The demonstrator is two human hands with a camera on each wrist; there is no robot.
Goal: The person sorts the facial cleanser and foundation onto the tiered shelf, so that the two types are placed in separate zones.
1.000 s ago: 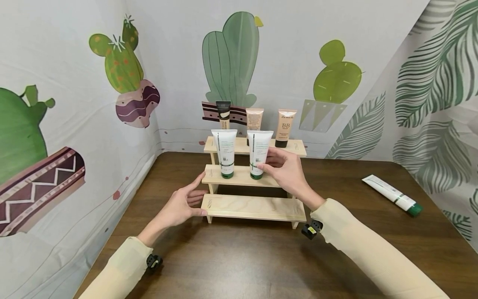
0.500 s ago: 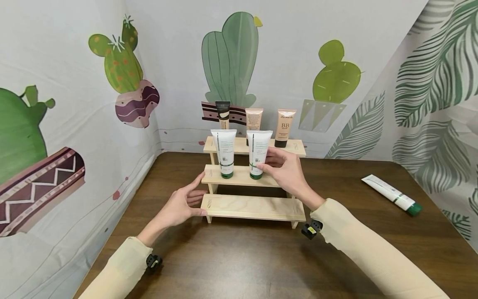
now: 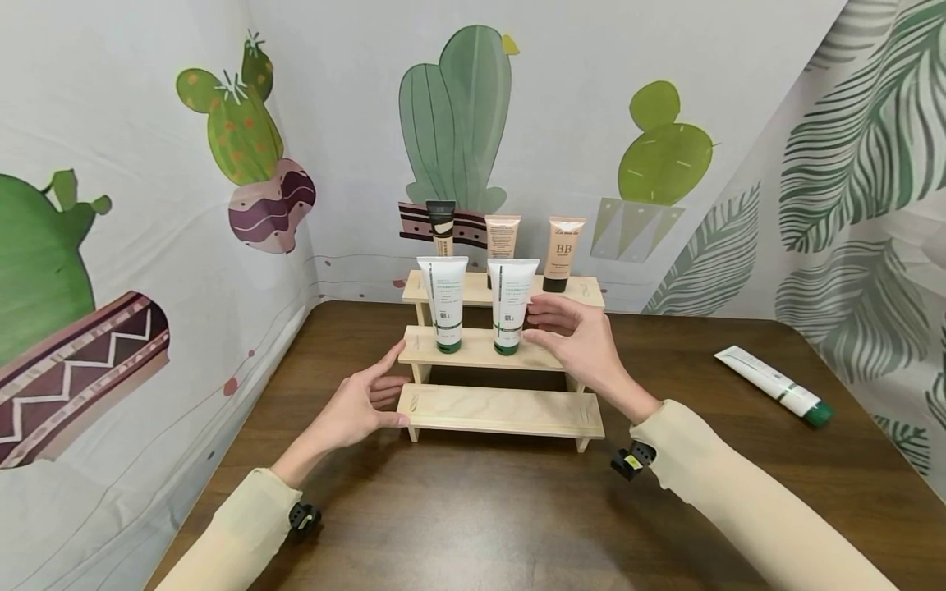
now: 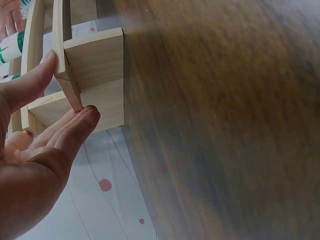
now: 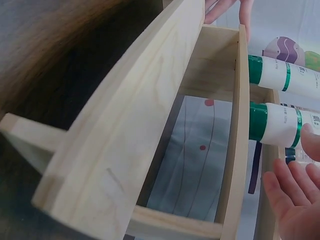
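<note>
A three-step wooden display stand (image 3: 502, 410) stands on the brown table. At its left end my left hand (image 3: 355, 408) holds it, thumb at the front of the bottom step and fingers along the side and at the middle step. Two white squeeze tubes with green caps stand cap down on the middle step: a left tube (image 3: 443, 304) and a right tube (image 3: 510, 308). My right hand (image 3: 584, 345) is just right of the right tube, thumb and fingers parted around its side; in the right wrist view the thumb (image 5: 311, 142) overlaps this tube (image 5: 280, 125).
On the top step stand a black-and-tan tube (image 3: 442, 226), a peach tube (image 3: 503, 236) partly hidden, and a peach BB tube (image 3: 565, 254). Another white tube (image 3: 772, 384) lies on the table at the right. A cactus-printed cloth (image 3: 562, 107) hangs behind.
My right hand has let go of the right white tube and drawn slightly to the right. The tube stays upright on the middle step. My left hand has not moved.
</note>
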